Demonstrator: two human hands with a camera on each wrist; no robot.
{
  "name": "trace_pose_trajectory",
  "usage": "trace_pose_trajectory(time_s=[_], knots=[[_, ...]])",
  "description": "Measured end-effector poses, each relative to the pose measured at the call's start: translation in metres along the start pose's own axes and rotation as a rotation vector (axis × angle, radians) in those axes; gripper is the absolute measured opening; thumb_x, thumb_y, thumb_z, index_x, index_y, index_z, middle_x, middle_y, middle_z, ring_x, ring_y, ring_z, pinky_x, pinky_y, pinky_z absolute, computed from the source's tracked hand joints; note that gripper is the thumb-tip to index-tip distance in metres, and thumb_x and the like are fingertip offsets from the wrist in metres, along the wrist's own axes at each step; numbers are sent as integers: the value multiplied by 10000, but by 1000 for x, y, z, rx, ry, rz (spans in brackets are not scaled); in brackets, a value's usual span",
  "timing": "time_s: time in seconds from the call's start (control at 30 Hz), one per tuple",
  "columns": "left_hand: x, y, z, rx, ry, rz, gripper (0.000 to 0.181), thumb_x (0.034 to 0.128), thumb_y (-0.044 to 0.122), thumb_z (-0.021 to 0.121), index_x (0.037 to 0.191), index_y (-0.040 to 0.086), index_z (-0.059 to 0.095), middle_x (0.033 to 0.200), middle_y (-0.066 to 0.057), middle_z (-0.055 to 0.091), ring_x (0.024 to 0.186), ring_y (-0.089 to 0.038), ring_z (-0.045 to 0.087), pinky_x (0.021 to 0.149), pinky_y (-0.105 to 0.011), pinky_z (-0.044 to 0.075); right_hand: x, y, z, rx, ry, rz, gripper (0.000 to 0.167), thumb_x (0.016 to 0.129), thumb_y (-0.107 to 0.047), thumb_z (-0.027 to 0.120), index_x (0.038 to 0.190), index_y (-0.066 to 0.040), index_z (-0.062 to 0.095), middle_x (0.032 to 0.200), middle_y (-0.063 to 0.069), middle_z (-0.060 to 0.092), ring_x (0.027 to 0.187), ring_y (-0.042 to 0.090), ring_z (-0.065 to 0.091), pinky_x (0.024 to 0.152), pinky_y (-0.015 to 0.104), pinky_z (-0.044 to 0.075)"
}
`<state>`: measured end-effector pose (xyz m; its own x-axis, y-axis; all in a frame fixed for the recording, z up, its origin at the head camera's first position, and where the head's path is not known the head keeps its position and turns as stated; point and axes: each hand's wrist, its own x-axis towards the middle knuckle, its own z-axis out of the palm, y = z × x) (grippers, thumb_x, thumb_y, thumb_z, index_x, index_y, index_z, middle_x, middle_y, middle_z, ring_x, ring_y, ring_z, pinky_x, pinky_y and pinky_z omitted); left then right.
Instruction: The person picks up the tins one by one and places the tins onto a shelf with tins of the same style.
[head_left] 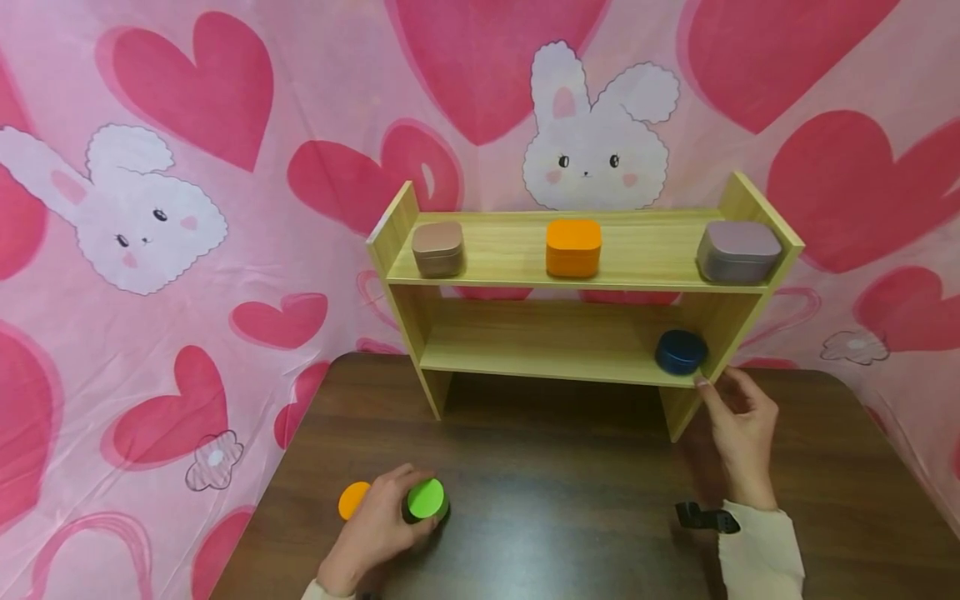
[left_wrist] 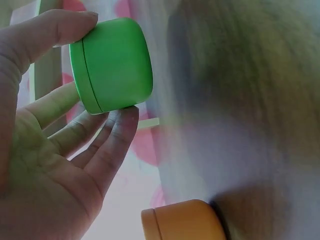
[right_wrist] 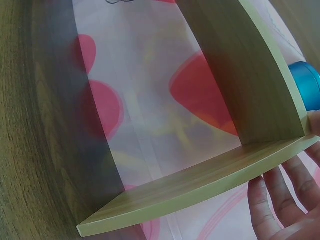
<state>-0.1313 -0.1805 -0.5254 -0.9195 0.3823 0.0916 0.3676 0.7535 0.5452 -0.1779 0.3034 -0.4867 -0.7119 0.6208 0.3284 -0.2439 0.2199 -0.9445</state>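
My left hand (head_left: 382,517) holds a round green tin (head_left: 426,500) between thumb and fingers, near the table's front left. In the left wrist view the green tin (left_wrist: 112,65) appears slightly off the tabletop, its lid toward my palm. An orange round tin (head_left: 354,501) stands just left of that hand. My right hand (head_left: 742,429) grips the right side of a two-tier wooden shelf (head_left: 540,342). Its thumb lies at the lower board's front corner, and the fingers touch the outer face of the side panel (right_wrist: 200,187). A dark blue round tin (head_left: 681,352) sits close above that thumb.
On the upper board stand a pinkish-brown tin (head_left: 438,250) at left, an orange square tin (head_left: 573,248) mid-board and a greyish-purple tin (head_left: 739,252) at right. The shelf stands at the back of a dark wooden table (head_left: 555,500), before a pink heart-and-rabbit cloth (head_left: 315,75).
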Motion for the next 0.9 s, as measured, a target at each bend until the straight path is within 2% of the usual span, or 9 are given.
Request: trace_pose_trajectory(time_s=[0.23,0.4,0.63,0.9], knots=[[4,10,-4,34,88,53,545,703,229,931,1208,121,758,1029,152,680,860,11,569,773,-210,513,0,-1,1,57,6,9,218,883,54,745,1100,39,765,829,-218,745,778,-60,663,696,66,502],[10,22,-10,46,118,95,554,706,252,930,1223,150,759,1060,159,685,881,6,576,769,-215,514,1,-1,1,69,11,10,211,881,53,747,1090,32,770,832,-209,749,779,-58,665,697,64,503],[17,35,-17,30,161,191,571,712,222,931,1247,155,744,1102,125,705,918,-13,619,791,-225,556,3,1,-2,146,13,13,233,868,83,744,1098,56,767,868,-172,773,813,-29,696,713,60,523],[22,45,-26,65,218,262,585,689,207,932,1239,132,749,1092,110,709,921,-31,639,774,-228,550,1,0,-1,51,-5,7,239,882,51,748,1120,33,765,865,-220,748,810,-52,676,705,59,509]])
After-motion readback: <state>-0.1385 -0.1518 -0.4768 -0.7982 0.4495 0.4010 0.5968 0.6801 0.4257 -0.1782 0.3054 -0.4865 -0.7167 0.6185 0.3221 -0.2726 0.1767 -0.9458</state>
